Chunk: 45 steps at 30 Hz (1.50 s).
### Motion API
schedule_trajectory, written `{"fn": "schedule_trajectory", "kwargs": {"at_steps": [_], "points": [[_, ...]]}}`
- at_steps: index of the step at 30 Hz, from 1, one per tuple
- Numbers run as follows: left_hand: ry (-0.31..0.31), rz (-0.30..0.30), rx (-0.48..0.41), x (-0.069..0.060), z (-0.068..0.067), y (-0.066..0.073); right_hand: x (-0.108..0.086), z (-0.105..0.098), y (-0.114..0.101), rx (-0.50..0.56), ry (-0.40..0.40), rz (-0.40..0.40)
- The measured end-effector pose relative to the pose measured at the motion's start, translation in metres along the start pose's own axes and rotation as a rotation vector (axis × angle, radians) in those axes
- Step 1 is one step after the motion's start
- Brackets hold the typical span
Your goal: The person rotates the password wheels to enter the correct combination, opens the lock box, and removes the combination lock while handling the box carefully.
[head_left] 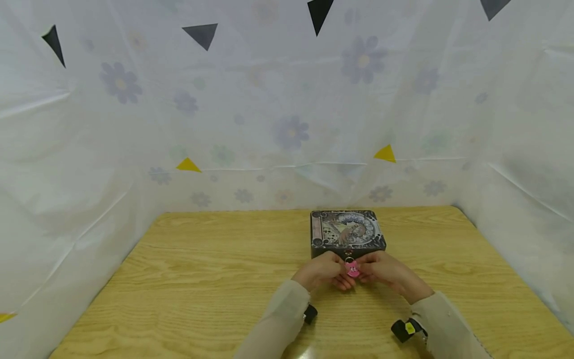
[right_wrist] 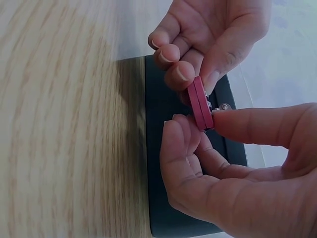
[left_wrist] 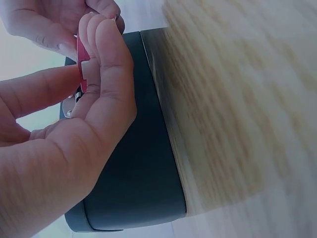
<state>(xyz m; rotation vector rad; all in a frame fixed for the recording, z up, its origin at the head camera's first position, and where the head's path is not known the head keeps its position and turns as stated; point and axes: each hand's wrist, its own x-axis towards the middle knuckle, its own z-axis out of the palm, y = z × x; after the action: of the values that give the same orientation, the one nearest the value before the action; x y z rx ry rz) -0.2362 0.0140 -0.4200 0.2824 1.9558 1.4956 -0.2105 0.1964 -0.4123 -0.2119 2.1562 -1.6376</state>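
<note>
A small pink padlock [head_left: 352,269] with metal dials on its face hangs by its shackle at the front of a dark, picture-lidded tin box [head_left: 347,229]. From the left, my left hand [head_left: 320,270] pinches the padlock between thumb and fingers. My right hand [head_left: 389,271] pinches it from the other side. Seen edge-on in the right wrist view, the pink lock body [right_wrist: 199,104] sits between both hands' thumbs and curled fingers. A metal clasp [left_wrist: 69,105] shows beside my left thumb in the left wrist view. Fingers hide part of the padlock.
The box stands near the far edge of a wooden table [head_left: 202,279]. White flower-printed sheeting [head_left: 251,99] rises behind the table and along both sides, with dark and yellow triangles on it. Black wrist straps [head_left: 405,329] sit at the sleeves.
</note>
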Motion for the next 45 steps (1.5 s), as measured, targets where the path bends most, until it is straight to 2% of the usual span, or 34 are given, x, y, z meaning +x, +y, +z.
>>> {"fn": "schedule_trajectory", "kwargs": {"at_steps": [17,38,45], "points": [[0.0,-0.002,0.008,-0.0005,0.0004,0.0014,0.001,-0.0012,0.0023,0.045,-0.013,0.022],[0.015,-0.005,0.022,0.0005,0.002,0.0022,0.0002,-0.0009,0.0001,0.017,-0.004,0.012],[-0.01,0.008,-0.026,-0.0003,0.0009,0.0015,-0.0005,-0.0002,-0.001,0.0,-0.007,0.007]]}}
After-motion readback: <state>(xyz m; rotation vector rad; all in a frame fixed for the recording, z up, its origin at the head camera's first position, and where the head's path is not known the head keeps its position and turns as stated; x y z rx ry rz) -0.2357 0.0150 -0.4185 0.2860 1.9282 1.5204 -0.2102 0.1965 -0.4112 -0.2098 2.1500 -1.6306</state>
